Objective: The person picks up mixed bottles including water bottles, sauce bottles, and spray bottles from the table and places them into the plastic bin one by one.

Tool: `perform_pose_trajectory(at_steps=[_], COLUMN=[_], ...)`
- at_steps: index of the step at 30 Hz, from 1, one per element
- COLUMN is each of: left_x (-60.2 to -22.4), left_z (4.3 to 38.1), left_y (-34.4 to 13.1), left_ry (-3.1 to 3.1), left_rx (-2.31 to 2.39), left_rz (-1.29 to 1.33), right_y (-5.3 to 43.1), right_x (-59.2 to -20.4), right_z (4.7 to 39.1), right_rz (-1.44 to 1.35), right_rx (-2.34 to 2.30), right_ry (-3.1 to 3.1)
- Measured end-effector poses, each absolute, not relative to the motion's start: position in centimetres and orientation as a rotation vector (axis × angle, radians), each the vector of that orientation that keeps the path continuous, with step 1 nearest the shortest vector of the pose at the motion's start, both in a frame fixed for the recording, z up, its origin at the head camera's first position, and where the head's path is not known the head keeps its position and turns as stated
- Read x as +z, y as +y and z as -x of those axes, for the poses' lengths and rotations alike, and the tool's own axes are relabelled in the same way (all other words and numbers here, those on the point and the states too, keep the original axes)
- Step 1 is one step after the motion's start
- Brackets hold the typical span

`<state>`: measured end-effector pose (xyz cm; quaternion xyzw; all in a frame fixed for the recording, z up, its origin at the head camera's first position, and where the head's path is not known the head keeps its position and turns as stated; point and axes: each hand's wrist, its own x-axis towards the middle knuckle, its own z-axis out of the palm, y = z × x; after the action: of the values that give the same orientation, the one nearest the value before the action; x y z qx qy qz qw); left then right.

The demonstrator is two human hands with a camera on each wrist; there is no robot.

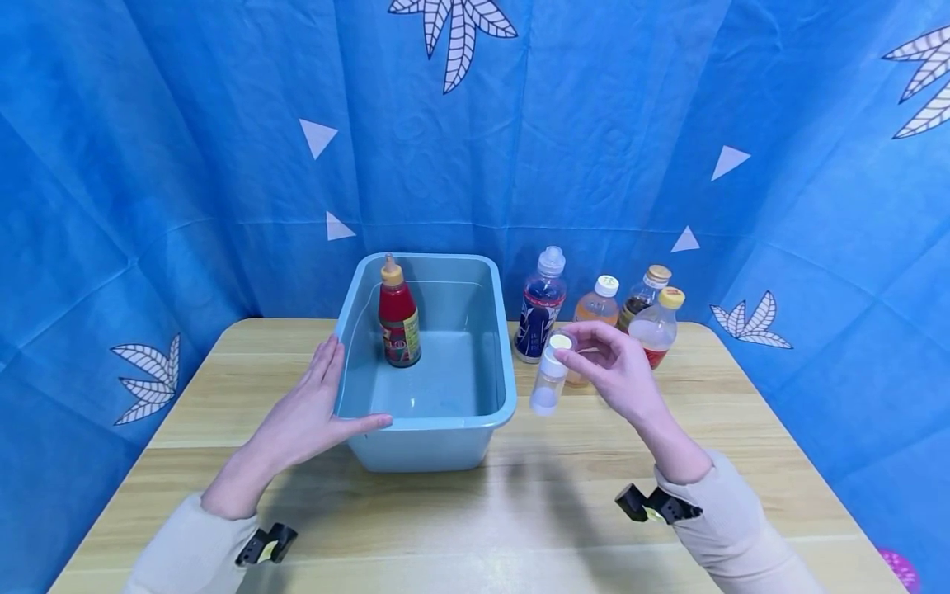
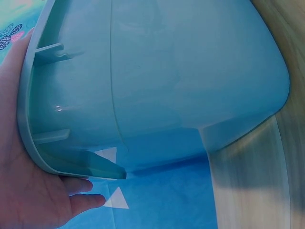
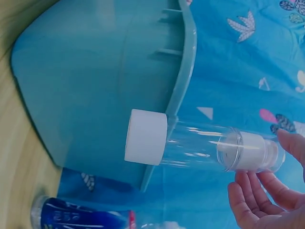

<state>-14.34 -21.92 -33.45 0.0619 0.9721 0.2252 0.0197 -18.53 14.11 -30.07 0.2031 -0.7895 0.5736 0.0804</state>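
Note:
My right hand (image 1: 614,371) pinches a clear bottle (image 1: 550,378) by its top, between thumb and fingers, to the right of a light blue plastic tub (image 1: 416,445). In the right wrist view the bottle (image 3: 147,137) has a white band at one end and a clear cap over a white neck at the gripped end. It looks held above the table. My left hand (image 1: 308,417) rests at the tub's near left corner, thumb along the front rim and straight fingers along the left side. Inside the tub stands a red sauce bottle (image 1: 399,320) with a yellow nozzle cap.
Right of the tub stand a dark blue drink bottle (image 1: 540,305), an orange drink bottle (image 1: 596,305), a dark sauce bottle (image 1: 644,295) and a yellow-capped bottle (image 1: 657,326). A blue patterned curtain (image 1: 623,124) hangs behind the wooden table (image 1: 416,536).

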Motion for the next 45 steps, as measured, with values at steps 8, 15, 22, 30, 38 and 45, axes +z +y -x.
perform_pose_trajectory(at_steps=[8,15,22,30,38,45], left_x=[-33.6,-33.6,-33.6,-33.6,-33.7,-33.6], left_z=[14.3,14.2,14.2,14.2,14.2,14.2], left_y=[-22.0,-22.0,-22.1,-22.1,-22.1,-22.0], left_ry=[3.026,3.029,3.025,3.028,3.026,3.023], left_rx=[0.699,0.697,0.704,0.707,0.707,0.71], left_rz=[-0.197,-0.202,-0.201,-0.204,-0.198,-0.197], right_y=[13.4,12.7,11.9,10.7,9.0,7.6], right_x=[-28.6,-27.3,-26.1,-25.0,-23.8,-22.8], right_z=[17.9,17.5,17.5,17.9,18.5,19.2], right_rz=[-0.684,-0.747,-0.798,-0.841,-0.87,-0.907], right_rx=[1.666,1.647,1.625,1.583,1.569,1.576], right_ry=[-2.371,-2.371,-2.348,-2.348,-2.341,-2.335])
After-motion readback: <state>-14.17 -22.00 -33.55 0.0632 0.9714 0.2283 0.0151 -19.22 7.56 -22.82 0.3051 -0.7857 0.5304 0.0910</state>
